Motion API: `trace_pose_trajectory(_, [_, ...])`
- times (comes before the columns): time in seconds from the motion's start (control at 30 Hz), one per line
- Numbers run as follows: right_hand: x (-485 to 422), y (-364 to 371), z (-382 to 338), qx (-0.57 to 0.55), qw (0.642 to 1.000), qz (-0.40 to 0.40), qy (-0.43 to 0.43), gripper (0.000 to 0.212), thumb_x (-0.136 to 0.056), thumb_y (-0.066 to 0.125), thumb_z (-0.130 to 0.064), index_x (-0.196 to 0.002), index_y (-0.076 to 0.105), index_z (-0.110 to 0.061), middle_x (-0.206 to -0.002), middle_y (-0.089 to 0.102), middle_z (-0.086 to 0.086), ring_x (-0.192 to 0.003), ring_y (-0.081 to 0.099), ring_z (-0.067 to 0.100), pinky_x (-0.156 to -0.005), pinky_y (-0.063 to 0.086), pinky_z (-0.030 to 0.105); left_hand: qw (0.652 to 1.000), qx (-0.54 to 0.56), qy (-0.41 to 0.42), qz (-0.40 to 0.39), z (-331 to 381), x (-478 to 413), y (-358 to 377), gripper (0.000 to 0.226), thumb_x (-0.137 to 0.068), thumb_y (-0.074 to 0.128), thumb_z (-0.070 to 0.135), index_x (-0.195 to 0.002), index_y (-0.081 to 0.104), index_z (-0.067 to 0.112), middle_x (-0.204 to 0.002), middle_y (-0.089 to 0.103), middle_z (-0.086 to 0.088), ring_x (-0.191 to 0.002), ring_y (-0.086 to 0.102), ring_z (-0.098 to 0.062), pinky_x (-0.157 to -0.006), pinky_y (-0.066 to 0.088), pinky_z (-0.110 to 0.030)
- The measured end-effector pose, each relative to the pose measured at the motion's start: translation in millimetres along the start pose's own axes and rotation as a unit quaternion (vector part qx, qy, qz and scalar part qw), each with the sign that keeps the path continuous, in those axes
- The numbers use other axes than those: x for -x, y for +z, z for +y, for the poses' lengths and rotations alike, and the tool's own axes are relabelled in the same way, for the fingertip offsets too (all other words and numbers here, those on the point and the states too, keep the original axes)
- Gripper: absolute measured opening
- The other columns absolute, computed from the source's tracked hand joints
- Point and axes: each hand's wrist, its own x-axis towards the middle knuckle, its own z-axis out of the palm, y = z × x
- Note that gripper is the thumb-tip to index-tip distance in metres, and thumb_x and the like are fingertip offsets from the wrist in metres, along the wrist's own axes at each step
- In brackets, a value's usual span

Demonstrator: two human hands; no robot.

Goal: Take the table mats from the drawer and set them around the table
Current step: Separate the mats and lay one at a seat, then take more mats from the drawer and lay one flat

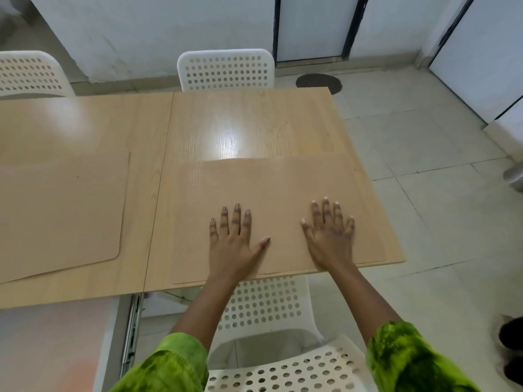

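While pressed flat by the left hand (235,239) and right hand (329,233), fingers spread and gripping nothing, one table mat (277,188) is recorded; a second mat (59,210) lies at nine o'clock on the wooden table (249,123).

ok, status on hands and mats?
Left hand and right hand flat, open on near mat. Second mat laid left. Nothing obstructing.

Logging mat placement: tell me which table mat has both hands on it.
The right-hand mat, before the near chair; left hand and right hand lie flat on it. The left mat lies untouched.
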Motion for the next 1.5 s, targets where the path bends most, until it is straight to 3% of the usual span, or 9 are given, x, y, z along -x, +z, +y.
trace_pose_trajectory(0.3, [0.0,-9.9,5.5,-0.032,0.999,-0.032,0.017,0.058,-0.097,0.013,-0.052,-0.151,0.005,-0.031,-0.161,-0.001,-0.005,-0.148,-0.004,0.019,-0.117,-0.001,0.05,0.998,-0.002,-0.028,-0.048,-14.2,1.8,-10.7,0.078,-0.086,0.002,0.065,-0.15,-0.009,0.021,-0.159,-0.018,-0.001,-0.146,-0.018,-0.021,-0.119,-0.009,-0.045])
trace_pose_trajectory(0.37, [6.3,-18.8,-6.9,-0.082,0.996,-0.013,0.021,0.054,-0.099,0.019,-0.044,-0.149,0.022,-0.022,-0.159,0.016,-0.001,-0.148,0.005,0.021,-0.117,0.003,0.048,0.998,0.034,-0.018,-0.049,-13.9,2.8,-24.4,0.068,-0.096,0.015,0.052,-0.151,0.005,0.014,-0.161,-0.003,-0.003,-0.148,-0.009,-0.02,-0.12,-0.004,-0.044])
trace_pose_trajectory(0.47, [27.2,-31.3,-39.0,-0.203,0.978,0.056,0.007,0.039,-0.1,0.03,-0.03,-0.125,0.054,-0.01,-0.135,0.051,0.008,-0.132,0.031,0.027,-0.106,0.024,0.04,0.984,0.167,-0.02,0.052,-16.9,18.6,-49.6,0.046,-0.101,0.031,0.03,-0.14,0.04,0.009,-0.15,0.038,-0.007,-0.142,0.027,-0.02,-0.116,0.018,-0.035])
trace_pose_trajectory(0.53, [40.9,-34.7,-64.2,-0.303,0.951,0.054,0.009,0.034,-0.1,0.033,-0.024,-0.112,0.059,-0.006,-0.12,0.058,0.011,-0.118,0.042,0.028,-0.094,0.034,0.037,0.957,0.267,-0.049,0.105,-24.5,33.9,-66.2,0.036,-0.1,0.035,0.022,-0.124,0.057,0.006,-0.128,0.059,-0.01,-0.122,0.051,-0.024,-0.098,0.038,-0.032])
trace_pose_trajectory(0.6, [53.3,-36.8,-92.1,-0.397,0.917,0.028,0.021,0.028,-0.098,0.036,-0.019,-0.102,0.06,-0.005,-0.107,0.06,0.013,-0.105,0.051,0.028,-0.082,0.038,0.033,0.932,0.327,-0.092,0.129,-41.7,51.4,-83.8,0.033,-0.099,0.037,0.02,-0.115,0.063,0.007,-0.116,0.066,-0.009,-0.108,0.059,-0.023,-0.084,0.042,-0.03])
trace_pose_trajectory(0.77, [91.7,-35.4,-172.6,-0.517,0.853,-0.072,0.008,0.022,-0.094,0.04,-0.012,-0.082,0.058,-0.015,-0.09,0.061,0.005,-0.081,0.054,0.019,-0.073,0.04,0.029,0.881,0.397,-0.176,0.187,-122.3,100.7,-108.0,0.024,-0.095,0.042,0.016,-0.093,0.066,0.013,-0.093,0.07,-0.005,-0.089,0.066,-0.024,-0.079,0.05,-0.039])
trace_pose_trajectory(1.0, [169.0,-8.1,-302.5,-0.556,0.815,-0.164,-0.012,0.029,-0.094,0.038,-0.008,-0.071,0.053,-0.016,-0.073,0.058,0.004,-0.062,0.051,0.014,-0.056,0.04,0.022,0.818,0.465,-0.254,0.223,-252.9,201.1,-133.3,0.024,-0.088,0.044,0.032,-0.07,0.059,0.032,-0.072,0.067,0.004,-0.069,0.064,-0.019,-0.074,0.052,-0.045])
trace_pose_trajectory(1.13, [227.2,12.7,-372.7,-0.581,0.795,-0.174,0.006,0.03,-0.092,0.037,-0.003,-0.069,0.052,-0.014,-0.068,0.056,0.005,-0.057,0.049,0.014,-0.04,0.037,0.014,0.819,0.46,-0.264,0.217,-330.6,267.2,-144.2,0.027,-0.093,0.045,0.029,-0.077,0.063,0.019,-0.076,0.07,-0.002,-0.068,0.064,-0.019,-0.077,0.053,-0.045])
trace_pose_trajectory(1.5, [324.1,41.9,-523.0,-0.586,0.792,-0.167,0.026,0.025,-0.092,0.037,-0.005,-0.073,0.052,-0.015,-0.067,0.054,0.004,-0.057,0.047,0.014,-0.052,0.035,0.024,0.838,0.446,-0.248,0.193,-483.5,346.9,-172.0,0.031,-0.096,0.042,0.026,-0.09,0.063,0.003,-0.09,0.07,-0.009,-0.083,0.067,-0.026,-0.079,0.053,-0.044])
